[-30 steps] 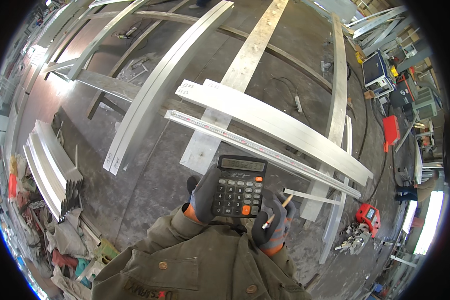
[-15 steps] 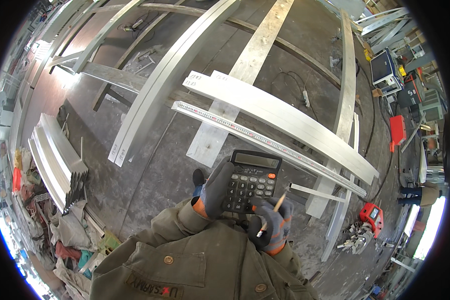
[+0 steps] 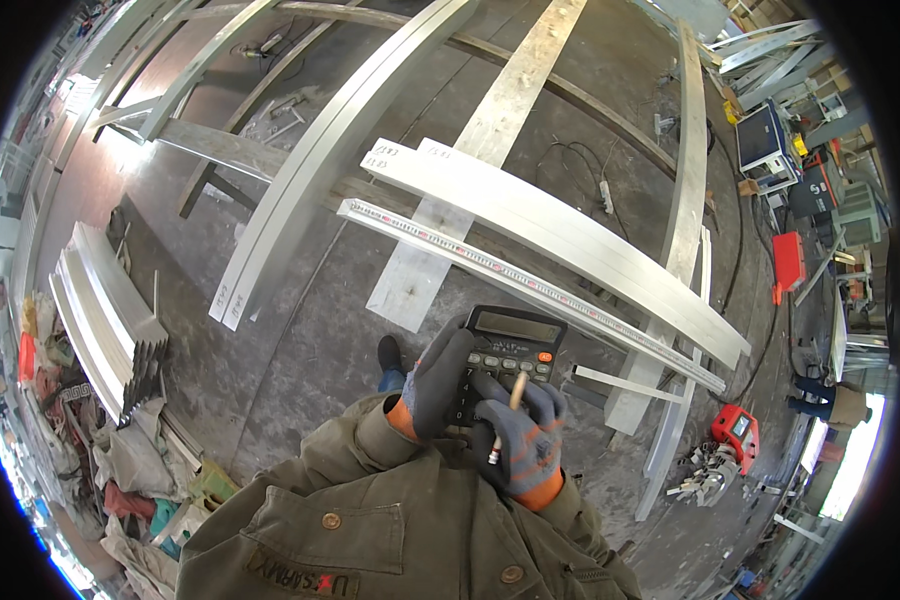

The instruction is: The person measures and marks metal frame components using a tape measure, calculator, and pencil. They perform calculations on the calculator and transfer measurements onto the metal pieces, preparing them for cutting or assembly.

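Two forearms (image 3: pixel 362 445) angle inward; our left hand (image 3: pixel 437 385) grasps the calculator (image 3: pixel 510 345) by its left edge, before our jacket (image 3: pixel 410 530); our right hand (image 3: pixel 520 435), curled over its lower half, clasps a pencil (image 3: pixel 518 390).

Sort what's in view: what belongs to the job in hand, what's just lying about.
Likely the job:
calculator, in the left hand
pencil, in the right hand
perhaps the ruler-marked strip, untouched

Likely just lying about:
red device, lower right
heap of sacks
stacked profiles at left
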A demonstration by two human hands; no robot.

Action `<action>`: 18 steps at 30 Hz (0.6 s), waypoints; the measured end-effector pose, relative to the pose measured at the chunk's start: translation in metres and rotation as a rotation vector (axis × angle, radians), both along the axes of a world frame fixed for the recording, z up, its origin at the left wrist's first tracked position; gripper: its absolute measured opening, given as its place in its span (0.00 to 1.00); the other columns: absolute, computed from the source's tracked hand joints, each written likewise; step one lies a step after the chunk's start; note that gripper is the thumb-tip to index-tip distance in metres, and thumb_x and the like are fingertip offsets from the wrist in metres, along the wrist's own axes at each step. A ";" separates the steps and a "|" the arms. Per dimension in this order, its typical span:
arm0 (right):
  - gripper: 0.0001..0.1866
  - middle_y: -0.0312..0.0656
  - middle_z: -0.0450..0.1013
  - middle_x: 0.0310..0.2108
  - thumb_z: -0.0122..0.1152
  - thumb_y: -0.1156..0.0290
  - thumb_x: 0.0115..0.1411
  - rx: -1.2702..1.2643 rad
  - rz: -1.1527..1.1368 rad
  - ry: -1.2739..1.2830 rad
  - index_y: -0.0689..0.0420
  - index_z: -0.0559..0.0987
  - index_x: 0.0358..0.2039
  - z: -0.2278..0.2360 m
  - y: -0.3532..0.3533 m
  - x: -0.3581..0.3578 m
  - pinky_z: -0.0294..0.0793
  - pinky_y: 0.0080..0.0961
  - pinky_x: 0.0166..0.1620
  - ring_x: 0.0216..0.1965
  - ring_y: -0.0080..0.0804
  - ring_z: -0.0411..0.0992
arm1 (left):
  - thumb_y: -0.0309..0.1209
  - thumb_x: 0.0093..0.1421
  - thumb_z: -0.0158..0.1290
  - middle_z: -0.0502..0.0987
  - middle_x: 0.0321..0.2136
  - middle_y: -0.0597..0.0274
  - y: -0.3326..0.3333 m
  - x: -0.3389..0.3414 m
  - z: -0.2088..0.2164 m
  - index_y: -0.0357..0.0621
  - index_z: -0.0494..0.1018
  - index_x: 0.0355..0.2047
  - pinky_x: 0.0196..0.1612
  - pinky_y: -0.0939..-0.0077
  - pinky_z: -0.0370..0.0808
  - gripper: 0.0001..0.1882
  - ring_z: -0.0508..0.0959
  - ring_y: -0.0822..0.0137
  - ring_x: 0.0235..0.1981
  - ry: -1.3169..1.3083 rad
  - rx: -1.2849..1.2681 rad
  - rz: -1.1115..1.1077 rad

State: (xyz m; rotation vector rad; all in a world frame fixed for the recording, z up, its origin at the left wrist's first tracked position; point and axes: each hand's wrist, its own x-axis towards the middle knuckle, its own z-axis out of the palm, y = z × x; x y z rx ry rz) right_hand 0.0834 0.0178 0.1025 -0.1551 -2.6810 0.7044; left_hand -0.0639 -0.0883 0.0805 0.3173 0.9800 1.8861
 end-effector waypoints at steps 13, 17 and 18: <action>0.19 0.37 0.81 0.40 0.68 0.74 0.43 -0.049 -0.043 -0.025 0.51 0.82 0.40 0.001 0.002 0.016 0.71 0.44 0.51 0.48 0.44 0.73 | 0.40 0.79 0.28 0.74 0.58 0.52 -0.003 0.002 -0.008 0.36 0.61 0.66 0.55 0.69 0.80 0.26 0.78 0.66 0.55 0.049 -0.019 0.055; 0.19 0.38 0.80 0.45 0.71 0.71 0.45 0.021 -0.029 0.000 0.51 0.81 0.42 0.003 0.002 0.006 0.70 0.45 0.54 0.52 0.45 0.72 | 0.41 0.79 0.28 0.73 0.59 0.50 -0.002 0.005 -0.010 0.36 0.60 0.66 0.56 0.67 0.78 0.26 0.78 0.64 0.56 -0.262 0.060 0.049; 0.19 0.39 0.80 0.47 0.71 0.71 0.46 0.026 -0.029 -0.005 0.51 0.81 0.42 0.003 0.002 0.004 0.70 0.46 0.54 0.53 0.45 0.71 | 0.41 0.79 0.28 0.73 0.59 0.49 -0.002 0.006 -0.010 0.36 0.60 0.67 0.57 0.67 0.78 0.26 0.77 0.64 0.56 -0.264 0.079 0.049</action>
